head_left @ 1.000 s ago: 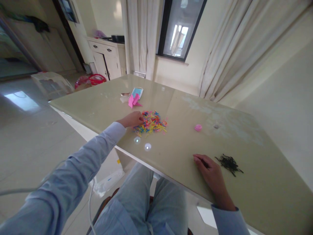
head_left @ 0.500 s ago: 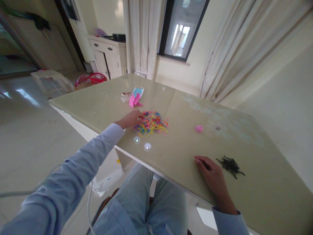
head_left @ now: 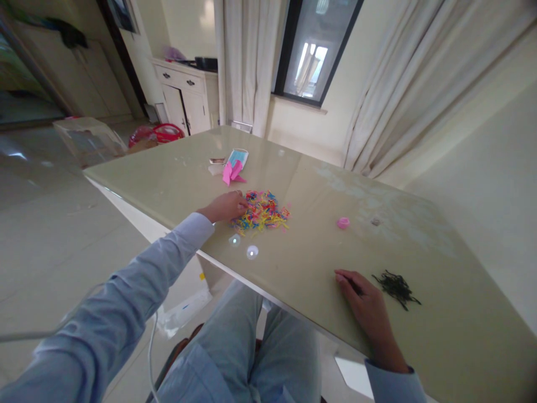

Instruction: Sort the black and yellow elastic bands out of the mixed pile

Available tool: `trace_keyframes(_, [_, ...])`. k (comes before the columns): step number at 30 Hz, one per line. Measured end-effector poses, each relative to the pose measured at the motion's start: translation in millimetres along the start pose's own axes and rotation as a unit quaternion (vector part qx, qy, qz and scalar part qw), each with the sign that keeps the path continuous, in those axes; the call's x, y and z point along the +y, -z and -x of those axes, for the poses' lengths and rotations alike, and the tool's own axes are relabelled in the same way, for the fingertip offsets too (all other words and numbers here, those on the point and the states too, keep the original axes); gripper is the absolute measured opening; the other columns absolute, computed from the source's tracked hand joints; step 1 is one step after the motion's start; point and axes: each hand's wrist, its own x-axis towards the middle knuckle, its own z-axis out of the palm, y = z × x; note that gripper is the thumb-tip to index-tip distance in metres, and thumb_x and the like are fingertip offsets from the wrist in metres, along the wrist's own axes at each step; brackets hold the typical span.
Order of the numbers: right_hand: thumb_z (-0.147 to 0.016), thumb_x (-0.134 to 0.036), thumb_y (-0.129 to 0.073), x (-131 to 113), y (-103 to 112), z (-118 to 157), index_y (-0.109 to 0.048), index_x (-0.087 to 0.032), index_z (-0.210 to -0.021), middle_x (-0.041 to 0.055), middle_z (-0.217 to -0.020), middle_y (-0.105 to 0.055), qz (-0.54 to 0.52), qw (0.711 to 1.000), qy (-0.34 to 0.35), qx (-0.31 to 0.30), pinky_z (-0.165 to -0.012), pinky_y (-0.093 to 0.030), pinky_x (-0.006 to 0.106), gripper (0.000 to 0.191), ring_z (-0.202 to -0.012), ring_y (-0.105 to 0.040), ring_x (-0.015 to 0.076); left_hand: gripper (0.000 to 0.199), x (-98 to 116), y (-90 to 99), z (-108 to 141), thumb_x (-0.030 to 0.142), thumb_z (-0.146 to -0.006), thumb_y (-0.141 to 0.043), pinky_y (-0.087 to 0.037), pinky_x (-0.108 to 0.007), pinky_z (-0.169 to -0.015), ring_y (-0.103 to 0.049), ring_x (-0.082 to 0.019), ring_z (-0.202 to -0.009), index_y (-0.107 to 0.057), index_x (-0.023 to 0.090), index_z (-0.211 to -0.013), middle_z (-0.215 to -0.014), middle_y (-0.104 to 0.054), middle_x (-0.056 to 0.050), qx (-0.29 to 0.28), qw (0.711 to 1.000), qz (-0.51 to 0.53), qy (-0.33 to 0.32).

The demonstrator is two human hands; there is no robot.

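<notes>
The left hand (head_left: 226, 206) reached the left edge of the colourful bands (head_left: 264, 214) on the worktop (head_left: 302, 246). The right hand (head_left: 363, 296) lay curled beside the black strings (head_left: 397, 287). Whether either hand's fingers (head_left: 242, 206) grasped anything was unclear.

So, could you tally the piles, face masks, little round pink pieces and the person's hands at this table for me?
Piles: 2 (multicoloured pile, black strand pile)
Face masks: 1 (blue face mask)
Round pink pieces: 1 (small pink piece)
Hands: 2 (left hand, right hand)
Total: 6
</notes>
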Motion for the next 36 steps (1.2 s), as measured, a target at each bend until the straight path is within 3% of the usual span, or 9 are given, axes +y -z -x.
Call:
trace_keyframes(3, [-0.086, -0.053, -0.057, 2, 0, 0, -0.075, -0.022, -0.090, 0.0088, -0.089, -0.076, -0.002, 1.000, -0.001, 0.000, -0.074, -0.056, 0.036, 0.037, -0.080, -0.069, 0.0247, 0.034, -2, 1.9, 0, 0.035, -0.083, -0.054, -0.047, -0.030, -0.076, -0.062, -0.022, -0.081, -0.079, 0.018, -0.100, -0.093, -0.066, -0.011, 0.008, 1.000, 0.001, -0.009])
trace_keyframes(7, [-0.086, -0.052, -0.057, 3, 0, 1, -0.076, -0.021, -0.090, 0.0090, -0.090, -0.076, -0.003, 1.000, -0.006, -0.002, -0.074, -0.056, 0.036, 0.036, -0.080, -0.069, 0.0245, 0.024, -5, 4.0, -1, 0.026, -0.078, -0.058, -0.047, -0.029, -0.077, -0.061, -0.020, -0.082, -0.080, 0.018, -0.085, -0.088, -0.066, -0.009, -0.010, 0.998, 0.027, -0.050])
trace_keyframes(13, [-0.085, -0.053, -0.058, 1, 0, 2, -0.075, -0.021, -0.089, 0.0093, -0.090, -0.076, -0.006, 1.000, -0.009, -0.001, -0.073, -0.056, 0.036, 0.036, -0.081, -0.069, 0.0247, 0.028, 1, 5.4, -4, 0.032, -0.081, -0.060, -0.046, -0.028, -0.078, -0.061, -0.019, -0.081, -0.080, 0.019, -0.097, -0.093, -0.067, -0.010, -0.001, 0.995, 0.054, -0.079])
trace_keyframes(17, [-0.086, -0.053, -0.057, 0, 0, 3, -0.076, -0.021, -0.090, 0.0093, -0.090, -0.076, -0.008, 1.000, -0.008, 0.001, -0.075, -0.056, 0.036, 0.037, -0.081, -0.069, 0.0245, 0.025, 7, 4.6, -5, 0.029, -0.083, -0.057, -0.045, -0.027, -0.076, -0.061, -0.020, -0.083, -0.080, 0.020, -0.088, -0.082, -0.067, -0.008, -0.035, 0.994, 0.035, -0.095])
trace_keyframes(24, [-0.086, -0.053, -0.057, 0, 0, 4, -0.076, -0.020, -0.090, 0.0095, -0.090, -0.076, -0.001, 1.000, -0.004, -0.002, -0.075, -0.055, 0.035, 0.038, -0.081, -0.069, 0.0242, 0.021, -2, -3.2, -10, 0.035, -0.079, -0.063, -0.044, -0.025, -0.073, -0.062, -0.018, -0.075, -0.078, 0.021, -0.080, -0.076, -0.070, -0.005, -0.022, 0.997, 0.041, -0.069])
trace_keyframes(36, [-0.085, -0.051, -0.058, -1, -1, 5, -0.075, -0.020, -0.090, 0.0091, -0.089, -0.076, -0.010, 1.000, -0.002, 0.005, -0.073, -0.055, 0.035, 0.035, -0.079, -0.069, 0.0235, 0.016, -7, -3.9, -23, 0.029, -0.070, -0.065, -0.037, -0.026, -0.062, -0.055, -0.016, -0.060, -0.072, 0.018, -0.060, -0.058, -0.063, -0.004, -0.038, 0.991, 0.093, -0.089])
